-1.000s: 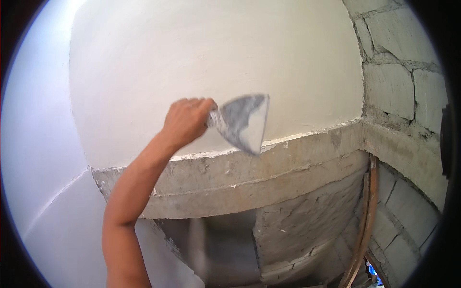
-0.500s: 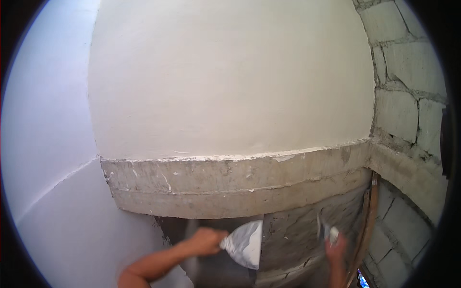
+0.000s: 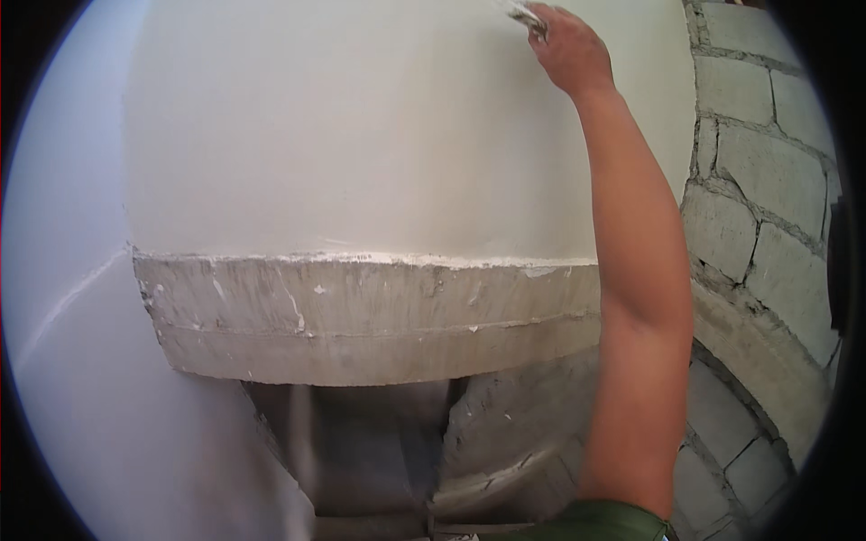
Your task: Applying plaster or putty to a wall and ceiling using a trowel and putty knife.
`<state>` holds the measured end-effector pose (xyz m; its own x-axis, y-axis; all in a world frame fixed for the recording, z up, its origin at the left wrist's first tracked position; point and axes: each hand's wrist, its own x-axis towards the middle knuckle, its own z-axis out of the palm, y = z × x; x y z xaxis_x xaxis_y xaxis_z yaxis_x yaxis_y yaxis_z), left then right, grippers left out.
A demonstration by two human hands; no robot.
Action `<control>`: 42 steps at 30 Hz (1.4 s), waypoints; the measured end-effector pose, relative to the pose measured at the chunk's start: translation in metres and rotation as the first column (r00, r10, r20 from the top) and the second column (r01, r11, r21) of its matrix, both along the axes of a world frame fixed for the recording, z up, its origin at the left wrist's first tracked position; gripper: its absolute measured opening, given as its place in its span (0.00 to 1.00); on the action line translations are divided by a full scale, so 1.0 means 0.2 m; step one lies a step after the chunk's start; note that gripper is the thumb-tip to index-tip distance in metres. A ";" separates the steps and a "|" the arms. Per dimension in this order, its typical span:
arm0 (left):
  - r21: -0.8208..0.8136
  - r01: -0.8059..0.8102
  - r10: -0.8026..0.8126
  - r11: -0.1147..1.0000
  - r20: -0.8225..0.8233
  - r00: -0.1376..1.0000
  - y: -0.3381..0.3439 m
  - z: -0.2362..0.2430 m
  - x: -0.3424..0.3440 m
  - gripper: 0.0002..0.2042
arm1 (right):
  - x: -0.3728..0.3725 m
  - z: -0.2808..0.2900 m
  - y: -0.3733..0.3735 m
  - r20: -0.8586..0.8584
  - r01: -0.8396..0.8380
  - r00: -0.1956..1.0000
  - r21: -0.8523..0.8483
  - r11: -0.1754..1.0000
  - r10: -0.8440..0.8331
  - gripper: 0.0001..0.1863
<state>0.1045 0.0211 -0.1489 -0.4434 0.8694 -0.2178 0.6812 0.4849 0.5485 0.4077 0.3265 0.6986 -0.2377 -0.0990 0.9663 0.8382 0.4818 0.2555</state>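
Note:
My right arm reaches far up across the scene, and my right hand (image 3: 575,52) is at the top edge of the view. Its fingers are closed around a putty knife (image 3: 523,16), whose blade is partly cut off by the picture's edge. The knife is up against or close to the smooth off-white wall (image 3: 361,135); whether it touches cannot be made out. My left hand is out of view, and so is the wide putty knife it held earlier.
Below the wall runs a bare concrete ledge (image 3: 379,307) with white splashes along it. Rough grey blockwork (image 3: 753,162) stands at the right. A pale side wall (image 3: 72,406) borders the left. Under the ledge lies a dark recess (image 3: 361,442).
My right hand has risen from below the ledge to high on the wall with its putty knife. My left hand and its wide, putty-loaded knife have left the view. The view has shifted slightly.

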 end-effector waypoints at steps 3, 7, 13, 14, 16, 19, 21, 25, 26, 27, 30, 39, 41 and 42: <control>-0.020 -0.034 0.034 0.999 0.004 0.999 -0.06 -0.08 -0.04 0.15 | -0.04 0.10 0.18 0.093 0.148 0.985 -0.048 0.988 -0.143 0.18; -0.060 -0.076 0.077 0.995 0.014 0.997 -0.12 -0.17 -0.10 0.15 | -0.13 -0.01 0.09 0.150 0.250 0.964 -0.214 0.944 -0.221 0.17; -0.061 -0.071 0.071 0.996 -0.006 0.997 -0.14 -0.22 -0.18 0.15 | -0.06 -0.64 0.17 0.170 0.220 0.970 -0.287 0.932 -0.176 0.23; -0.051 -0.069 0.069 0.996 -0.007 0.998 -0.13 -0.23 -0.21 0.15 | -0.05 -0.83 0.18 0.202 0.161 0.973 -0.253 0.954 -0.111 0.26; -0.037 -0.084 0.084 0.996 -0.018 0.996 -0.15 -0.23 -0.26 0.15 | -0.07 -1.15 0.10 0.319 0.136 0.947 -0.324 0.936 -0.027 0.29; -0.002 -0.102 0.102 0.995 -0.016 0.995 -0.14 -0.25 -0.33 0.15 | 0.01 -1.18 0.03 0.464 0.240 0.885 -0.376 0.895 -0.042 0.24; 0.009 -0.112 0.112 0.994 0.001 0.994 -0.13 -0.27 -0.33 0.15 | 0.08 -0.94 0.07 0.358 0.130 0.931 -0.150 0.980 -0.069 0.22; -0.002 -0.137 0.137 0.991 0.020 0.990 -0.21 -0.30 -0.31 0.15 | -0.03 -0.18 -0.01 0.174 0.217 0.957 0.098 0.971 -0.232 0.24; -0.014 -0.144 0.145 0.989 0.027 0.989 -0.24 -0.31 -0.30 0.15 | -0.06 -0.06 -0.02 0.167 0.200 0.964 0.049 0.979 -0.205 0.20; -0.029 -0.163 0.164 0.986 0.031 0.986 -0.28 -0.32 -0.30 0.15 | -0.16 0.01 -0.06 0.159 0.170 0.973 -0.005 0.985 -0.167 0.18; -0.055 -0.153 0.156 0.987 0.049 0.987 -0.30 -0.35 -0.28 0.15 | -0.27 0.13 -0.04 0.119 0.233 0.968 -0.113 0.966 -0.220 0.19; -0.146 -0.146 0.153 0.978 0.037 0.988 -0.41 -0.42 -0.37 0.15 | -0.31 -0.40 0.04 0.173 0.172 0.974 -0.145 0.974 -0.146 0.21; -0.136 -0.116 0.122 0.984 0.037 0.992 -0.37 -0.45 -0.39 0.15 | -0.22 -0.65 0.14 0.182 0.209 0.966 -0.132 0.969 -0.184 0.26; -0.130 -0.113 0.118 0.985 0.029 0.993 -0.35 -0.46 -0.42 0.15 | -0.24 -0.80 0.13 0.194 0.210 0.965 -0.176 0.962 -0.176 0.28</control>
<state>0.0209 -0.0492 -0.2404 -0.5287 0.7770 -0.3416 0.5973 0.6265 0.5008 0.3607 0.3526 0.5378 -0.4010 0.1499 0.9037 0.8704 0.3701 0.3249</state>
